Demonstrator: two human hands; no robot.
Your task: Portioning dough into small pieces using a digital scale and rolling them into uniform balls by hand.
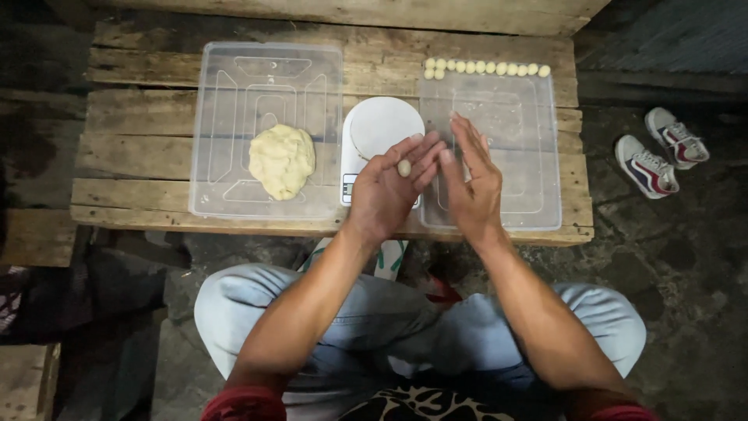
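Wooden planks are forming the low tabletop (pixel 140 117), seen from above by a person sitting cross-legged in light blue trousers before it. Largest on the tabletop are two clear plastic trays. Taking the white round-topped scale (pixel 378 129) at the middle as landmark, the left tray (pixel 234 70) is lying just left of the scale and is carrying a pale yellow lump of dough (pixel 282 160) near its front. The right tray (pixel 538 156) is lying just right of the scale, and a row of small dough balls (pixel 487 68) is running along its far edge, with a few more tucked below the row's left end. Well right of the scale, off the tabletop on the dark floor, a pair of white sneakers (pixel 661 152) is lying.

Both hands are hovering at the front edge of the scale. The left hand (pixel 386 187) is lying palm up, fingers loosely open, and is cradling one small dough ball (pixel 404 167) at the base of its fingers. The right hand (pixel 470 183) is standing flat and open just beside it, fingers straight, palm turned toward the left hand, holding nothing; its fingertips are reaching over the right tray.
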